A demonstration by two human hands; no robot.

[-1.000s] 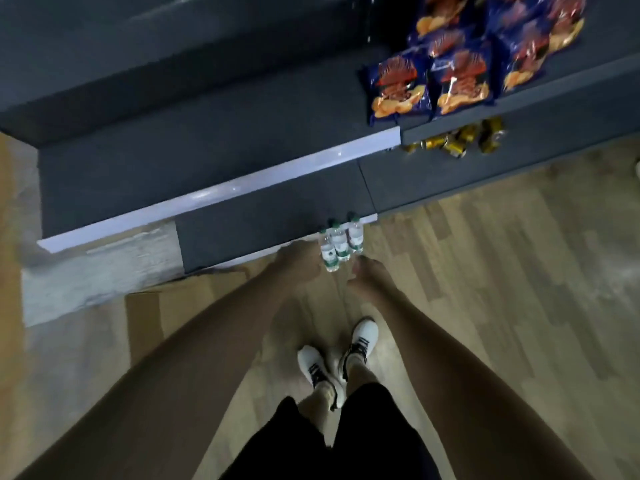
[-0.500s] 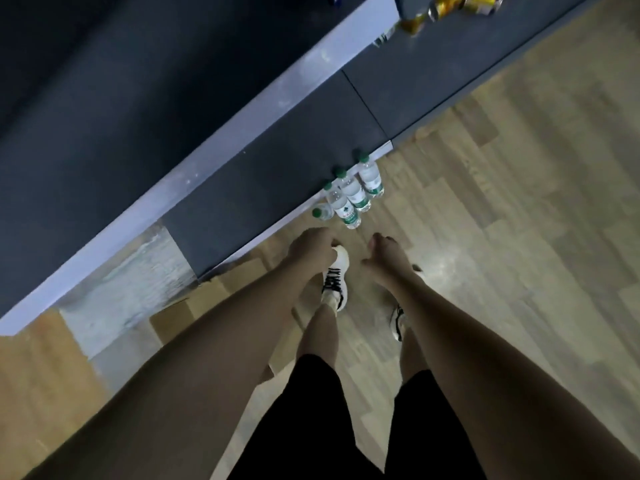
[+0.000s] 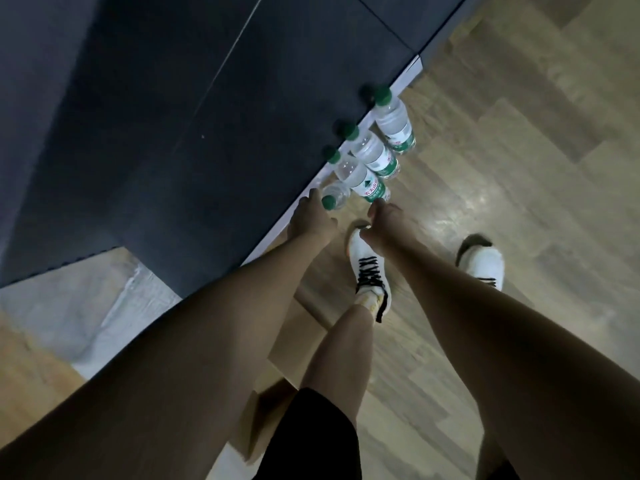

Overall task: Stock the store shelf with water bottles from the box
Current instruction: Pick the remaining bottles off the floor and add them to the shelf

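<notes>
Bottles (image 3: 372, 159) crowd the shelf (image 3: 242, 126) front edge, and I fear my left hand (image 3: 310, 216), fingers loosely around the fourth bottle (image 3: 335, 198), or my empty, loosely curled right hand (image 3: 384, 221), topples them.

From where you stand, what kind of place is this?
Probably a shop aisle. A dark low shelf with a pale price-strip edge meets a wood-look floor, and a row of identical green-capped water bottles stands at the shelf's foot, as if for stocking.

Four green-capped water bottles (image 3: 375, 161) line the shelf (image 3: 207, 140) edge, seemingly upright.
</notes>
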